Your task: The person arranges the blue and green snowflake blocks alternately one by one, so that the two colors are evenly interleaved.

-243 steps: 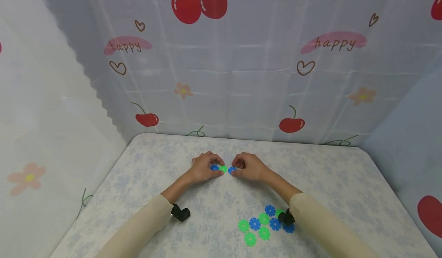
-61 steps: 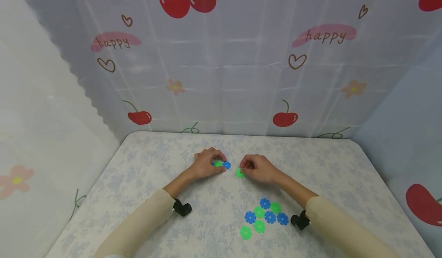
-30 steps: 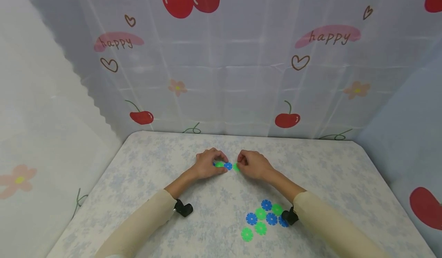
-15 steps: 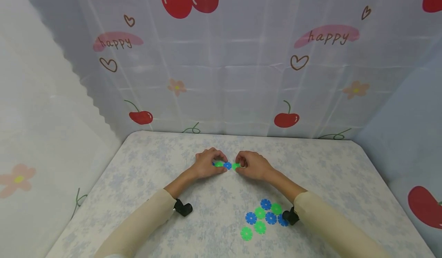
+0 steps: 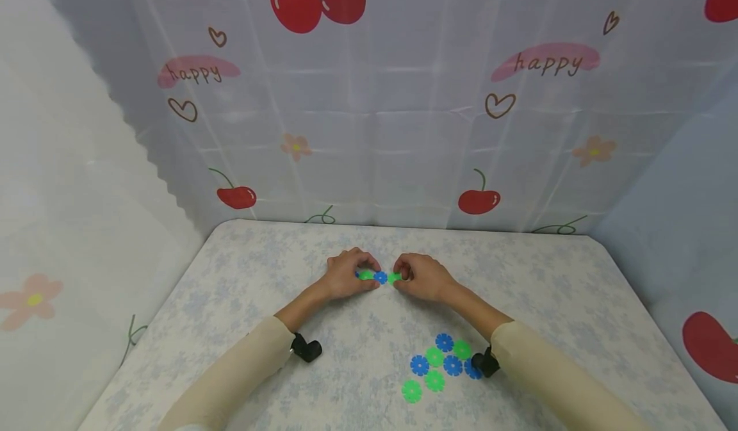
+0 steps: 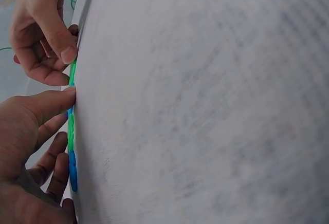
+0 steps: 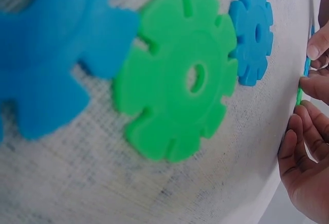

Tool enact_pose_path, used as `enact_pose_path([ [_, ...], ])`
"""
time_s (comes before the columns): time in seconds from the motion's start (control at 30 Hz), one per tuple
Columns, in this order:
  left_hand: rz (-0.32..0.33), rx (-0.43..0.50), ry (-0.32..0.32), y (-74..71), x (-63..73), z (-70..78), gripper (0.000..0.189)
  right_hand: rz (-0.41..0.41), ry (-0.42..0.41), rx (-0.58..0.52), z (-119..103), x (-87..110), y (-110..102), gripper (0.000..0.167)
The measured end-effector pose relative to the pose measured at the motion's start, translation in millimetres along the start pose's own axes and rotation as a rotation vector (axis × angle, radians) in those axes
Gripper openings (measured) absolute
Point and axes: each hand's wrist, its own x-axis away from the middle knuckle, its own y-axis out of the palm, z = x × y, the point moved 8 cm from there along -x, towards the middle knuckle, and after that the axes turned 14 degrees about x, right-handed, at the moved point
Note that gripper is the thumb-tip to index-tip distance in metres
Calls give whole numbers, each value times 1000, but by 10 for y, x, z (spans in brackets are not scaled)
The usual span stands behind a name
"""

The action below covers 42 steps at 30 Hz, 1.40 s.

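The green notched disc [image 5: 394, 278] is toward the back edge of the desk [image 5: 519, 284], roughly midway between its back corners, pinched between thumb and fingers of the right hand [image 5: 425, 277]. Just left of it, the fingers and thumb of the left hand [image 5: 344, 274] curl round a row ending in the blue notched disc [image 5: 380, 278]. Both discs look like light, stiff plastic, probably smooth and hard to break; the rim away from the neighbouring disc seems the best hold. Whether their slots have engaged cannot be told.

The left wrist view shows the row's far blue disc [image 6: 73, 171], mostly covered in the head view. The right wrist view brings out the slots and centre hole of a loose green disc [image 7: 177, 75]; only the head view shows the loose cluster's [image 5: 435, 356] spread, farther from the back edge.
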Motion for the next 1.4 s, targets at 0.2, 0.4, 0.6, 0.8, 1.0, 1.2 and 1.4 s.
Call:
enact_pose_path([
  [0.2, -11, -9, -2, 17, -11, 13, 23, 15, -22, -37, 18, 52, -5, 27],
  [0.4, -21, -27, -10, 16, -13, 18, 24, 10, -53, -72, 44, 172, -18, 28],
  [0.6, -14, -38, -10, 28, -13, 66, 27, -14, -87, -97, 79, 372, -15, 26],
  [0.8, -22, -56, 22, 101, -46, 86, 30, -26, -105, -111, 108, 605, -2, 22],
  [1.0, -49, -58, 36, 177, -67, 126, 32, -46, -137, -150, 115, 846, -13, 16],
  [1.2, -62, -70, 37, 212, -91, 168, 32, -68, -176, -190, 126, 1053, -30, 15],
  [1.4, -86, -50, 45, 254, -113, 217, 31, -107, -181, -204, 165, 1213, -41, 14],
])
